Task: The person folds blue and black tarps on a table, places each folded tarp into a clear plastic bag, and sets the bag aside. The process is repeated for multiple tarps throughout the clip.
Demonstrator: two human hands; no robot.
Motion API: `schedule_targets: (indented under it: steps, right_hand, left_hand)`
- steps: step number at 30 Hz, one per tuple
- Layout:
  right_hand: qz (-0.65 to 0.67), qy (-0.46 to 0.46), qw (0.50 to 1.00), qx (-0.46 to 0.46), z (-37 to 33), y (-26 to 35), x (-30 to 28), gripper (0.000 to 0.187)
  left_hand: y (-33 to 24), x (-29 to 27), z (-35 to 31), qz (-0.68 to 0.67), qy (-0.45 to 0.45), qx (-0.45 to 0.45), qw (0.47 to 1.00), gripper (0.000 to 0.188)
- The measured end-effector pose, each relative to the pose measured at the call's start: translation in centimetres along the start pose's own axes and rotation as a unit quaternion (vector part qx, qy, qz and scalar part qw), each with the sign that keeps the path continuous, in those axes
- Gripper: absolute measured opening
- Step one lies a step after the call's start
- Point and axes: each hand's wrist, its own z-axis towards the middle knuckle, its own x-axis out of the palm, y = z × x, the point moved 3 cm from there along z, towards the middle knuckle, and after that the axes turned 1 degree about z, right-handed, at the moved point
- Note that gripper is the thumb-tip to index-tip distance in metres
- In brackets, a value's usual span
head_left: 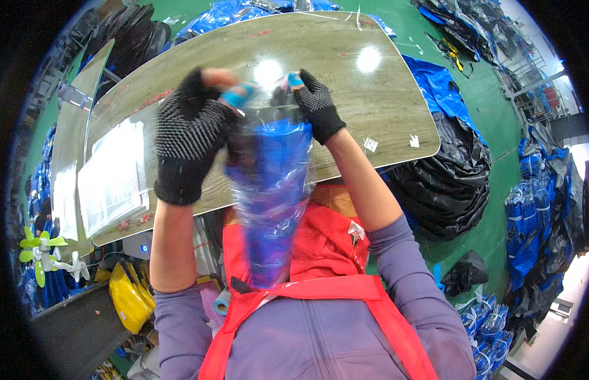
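A clear plastic bag [273, 183] with a folded blue and black item inside hangs upright in front of my chest, blurred by motion. My left hand [192, 130], in a black fingerless glove with pale grip dots, is closed at the bag's upper left edge. At its upper right, my right hand [315, 104] wears a matching glove and pinches the top edge. Light blue tape wraps fingertips on both hands. The bag's lower end hangs over my red apron [329, 250].
Beyond the bag stands a wood-grain table [364, 95] with a stack of clear plastic bags [114, 180] at its left and small white labels [370, 144] at right. Black sheeting [443, 190] is heaped beside it. A green fan [44, 250] and yellow bag [128, 297] sit at left.
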Motion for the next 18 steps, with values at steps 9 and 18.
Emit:
schedule_targets:
  steps: [9, 18]
  right_hand:
    - [0.023, 0.131, 0.988, -0.083, -5.2, 1.4, 2.8, 0.036]
    - [0.068, -0.055, 0.987, 0.134, -14.3, 2.5, -1.2, 0.053]
  left_hand:
    - [10.0, 4.0, -3.8, -0.331, 0.127, -0.281, 0.892, 0.060]
    - [11.3, 1.4, -8.8, -0.197, -0.059, -0.146, 0.968, 0.034]
